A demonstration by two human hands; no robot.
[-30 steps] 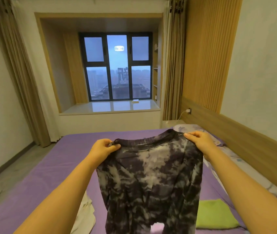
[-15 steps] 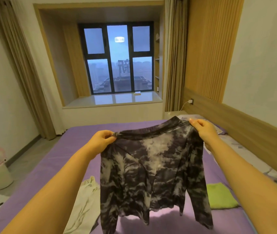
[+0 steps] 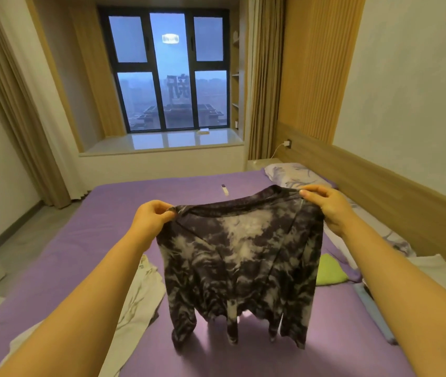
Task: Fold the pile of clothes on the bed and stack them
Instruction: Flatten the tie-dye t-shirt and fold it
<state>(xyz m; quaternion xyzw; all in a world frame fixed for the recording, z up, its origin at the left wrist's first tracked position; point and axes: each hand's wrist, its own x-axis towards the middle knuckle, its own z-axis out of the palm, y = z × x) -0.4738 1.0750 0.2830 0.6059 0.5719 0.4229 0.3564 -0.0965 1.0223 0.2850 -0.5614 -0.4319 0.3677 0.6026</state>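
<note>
Hanging above the purple bed (image 3: pixel 86 240), a dark tie-dye shirt (image 3: pixel 240 262) is held up by its shoulders, spread between both hands. Left hand (image 3: pixel 152 217): fingers and thumb curled, pinching the shirt's left shoulder edge beside the collar. Right hand (image 3: pixel 325 205): thumb and fingers pinching the opposite shoulder, slightly higher and farther from the camera than the left. Both forearms extended forward. The collar band runs taut between the two grips. Body of the shirt hangs mostly flat, facing the camera; sleeves and hem dangle below, their lower ends close to the sheet, contact cannot be told.

Other garments on the bed: a white garment (image 3: pixel 137 300) crumpled at lower left, partly behind the left forearm; a lime-green folded piece (image 3: pixel 330 272) to the right, just behind the shirt's edge; a light blue cloth (image 3: pixel 374 314) at the right edge of the mattress; a white cloth (image 3: pixel 433 270) near the right forearm. A patterned pillow (image 3: pixel 292 174) lies at the far right by the wooden headboard (image 3: pixel 379 186). A small white remote-like object (image 3: pixel 225 189) lies on the sheet beyond the shirt.

Background: a dark-framed window (image 3: pixel 172 74) with a sill, curtains (image 3: pixel 18 104) at both sides.
</note>
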